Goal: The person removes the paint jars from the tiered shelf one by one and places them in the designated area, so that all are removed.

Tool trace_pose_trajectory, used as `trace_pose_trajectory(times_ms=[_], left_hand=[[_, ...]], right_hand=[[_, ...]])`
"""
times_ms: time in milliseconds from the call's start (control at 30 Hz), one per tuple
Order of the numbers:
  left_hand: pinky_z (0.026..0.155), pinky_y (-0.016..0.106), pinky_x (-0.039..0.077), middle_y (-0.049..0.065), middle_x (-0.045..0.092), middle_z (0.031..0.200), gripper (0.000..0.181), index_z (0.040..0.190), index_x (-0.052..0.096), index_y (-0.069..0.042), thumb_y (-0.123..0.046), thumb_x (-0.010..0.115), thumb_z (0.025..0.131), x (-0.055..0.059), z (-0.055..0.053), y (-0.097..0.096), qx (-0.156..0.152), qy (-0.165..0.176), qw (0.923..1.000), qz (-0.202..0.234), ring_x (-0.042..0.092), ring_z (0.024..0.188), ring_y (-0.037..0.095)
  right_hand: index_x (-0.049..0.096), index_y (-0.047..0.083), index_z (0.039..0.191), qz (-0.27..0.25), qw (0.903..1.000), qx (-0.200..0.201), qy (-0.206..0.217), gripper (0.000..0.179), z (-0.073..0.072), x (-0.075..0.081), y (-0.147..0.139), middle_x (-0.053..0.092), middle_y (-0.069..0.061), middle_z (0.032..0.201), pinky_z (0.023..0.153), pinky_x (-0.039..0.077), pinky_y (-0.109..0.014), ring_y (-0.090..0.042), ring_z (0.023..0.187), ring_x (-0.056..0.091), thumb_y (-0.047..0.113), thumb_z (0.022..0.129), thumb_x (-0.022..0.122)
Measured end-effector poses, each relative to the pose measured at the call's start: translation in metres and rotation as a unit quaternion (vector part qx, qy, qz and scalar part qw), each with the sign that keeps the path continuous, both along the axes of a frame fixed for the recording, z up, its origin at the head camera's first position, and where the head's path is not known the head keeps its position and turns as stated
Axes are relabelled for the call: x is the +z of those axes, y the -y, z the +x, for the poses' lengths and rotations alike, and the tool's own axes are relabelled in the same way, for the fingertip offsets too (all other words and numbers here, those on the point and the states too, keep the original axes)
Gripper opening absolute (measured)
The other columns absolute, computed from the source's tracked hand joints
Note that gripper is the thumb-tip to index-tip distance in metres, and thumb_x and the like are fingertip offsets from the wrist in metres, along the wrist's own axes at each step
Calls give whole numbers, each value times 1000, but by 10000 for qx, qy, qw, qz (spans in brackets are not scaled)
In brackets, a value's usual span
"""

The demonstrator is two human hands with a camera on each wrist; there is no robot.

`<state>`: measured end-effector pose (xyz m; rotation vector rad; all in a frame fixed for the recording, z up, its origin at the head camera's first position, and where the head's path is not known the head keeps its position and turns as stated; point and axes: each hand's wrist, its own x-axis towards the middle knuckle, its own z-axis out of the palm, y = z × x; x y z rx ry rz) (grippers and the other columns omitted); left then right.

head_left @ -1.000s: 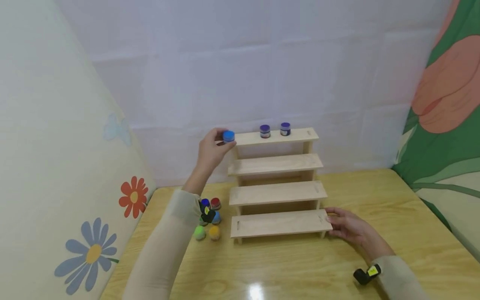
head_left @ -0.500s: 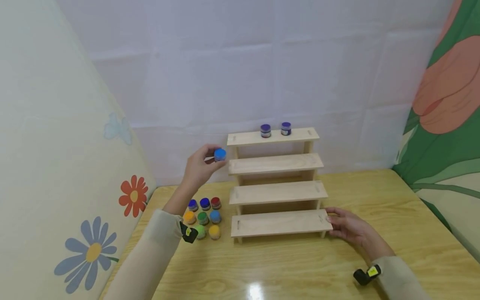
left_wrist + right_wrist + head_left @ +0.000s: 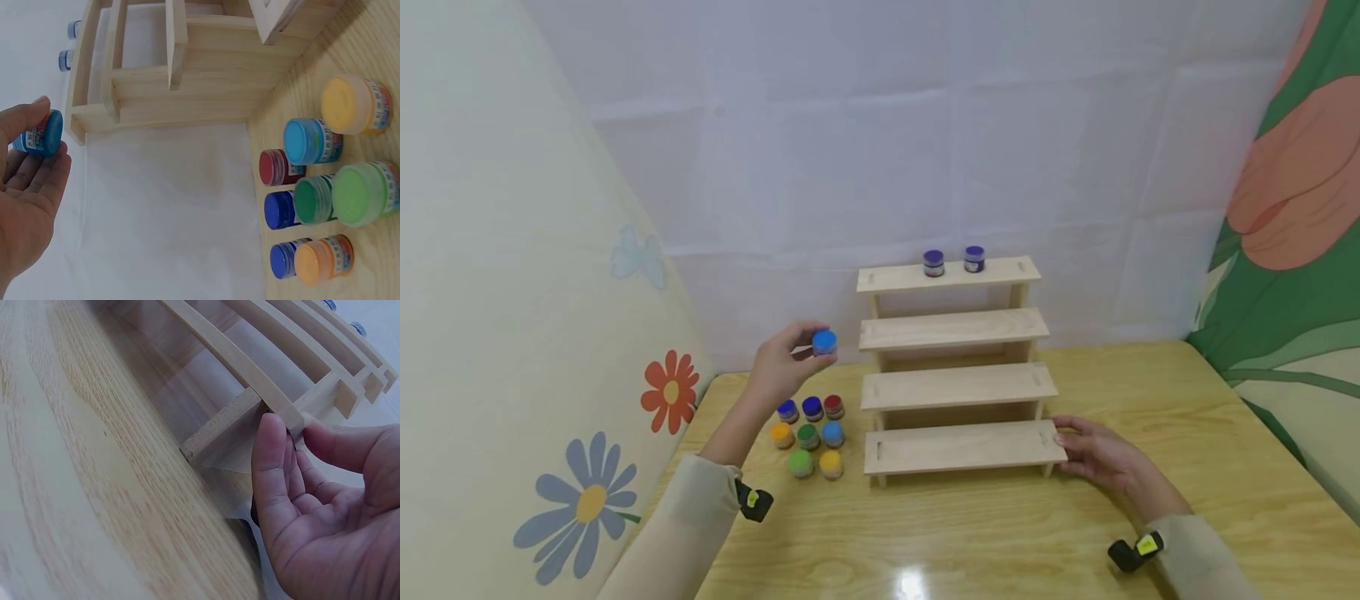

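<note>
My left hand (image 3: 782,367) holds a small blue-lidded paint jar (image 3: 824,342) between thumb and fingers, in the air left of a stepped wooden shelf (image 3: 958,383). In the left wrist view the jar (image 3: 44,133) lies tipped sideways to the camera, its label partly under the thumb. My right hand (image 3: 1101,457) pinches the right end of the shelf's lowest board; in the right wrist view the thumb and fingers (image 3: 272,456) close on the board's corner (image 3: 290,419). Two purple-lidded paint jars (image 3: 933,263) (image 3: 974,259) stand on the top board.
Several paint jars stand in rows on the wooden table (image 3: 970,533) left of the shelf, among them a red one (image 3: 833,407), a green one (image 3: 808,437) and a yellow one (image 3: 831,464). A white cloth (image 3: 820,167) hangs behind.
My left hand has come away from the top board's left end, moving down and left with the blue-lidded paint jar still in its fingers. My right hand stays at the lowest board.
</note>
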<state>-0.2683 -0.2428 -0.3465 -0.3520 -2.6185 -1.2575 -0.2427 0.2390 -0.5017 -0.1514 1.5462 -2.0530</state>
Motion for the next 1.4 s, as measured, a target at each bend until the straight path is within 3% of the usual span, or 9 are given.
trace_pose_trajectory(times_ms=[367, 767, 1000, 1267, 1400], left_hand=[[102, 49, 52, 17, 65, 127, 49, 136, 59, -6, -16, 77, 92, -17, 20, 20, -3, 172, 9998, -25, 61, 120, 34], [100, 47, 52, 18, 66, 126, 49, 136, 58, -5, -19, 76, 93, -37, 40, 42, 357, 431, 9984, -126, 62, 120, 36], [101, 45, 52, 16, 65, 125, 51, 139, 57, -6, -19, 75, 93, -55, 50, 55, 394, 580, 9975, -8, 61, 120, 34], [100, 42, 53, 17, 65, 128, 49, 138, 57, -5, -18, 75, 94, -70, 56, 68, 491, 587, 9971, -5, 61, 121, 34], [102, 42, 52, 17, 63, 130, 51, 138, 56, -4, -19, 75, 93, -77, 59, 74, 545, 774, 9955, 0, 59, 122, 33]], right_hand=[[59, 23, 120, -81, 10000, -10, -38, 23, -1, -3, -1, 70, -2, 103, 74, 59, -24, -13, 89, 68, 7, 104, 53], [59, 24, 117, -105, 9999, -68, 22, 24, -1, -3, 0, 70, -3, 102, 73, 59, -23, -13, 88, 68, 5, 104, 53], [54, 17, 126, -160, 9999, 1, -8, 25, 0, -1, 1, 70, -3, 103, 74, 59, -24, -14, 89, 68, 6, 104, 51], [50, 14, 130, -94, 10000, 1, -28, 26, 0, 0, 1, 70, -2, 103, 74, 59, -24, -13, 89, 68, 7, 105, 51], [48, 12, 134, -67, 10000, -1, -15, 30, 0, 0, 1, 70, -3, 104, 74, 59, -24, -13, 90, 68, 8, 105, 52]])
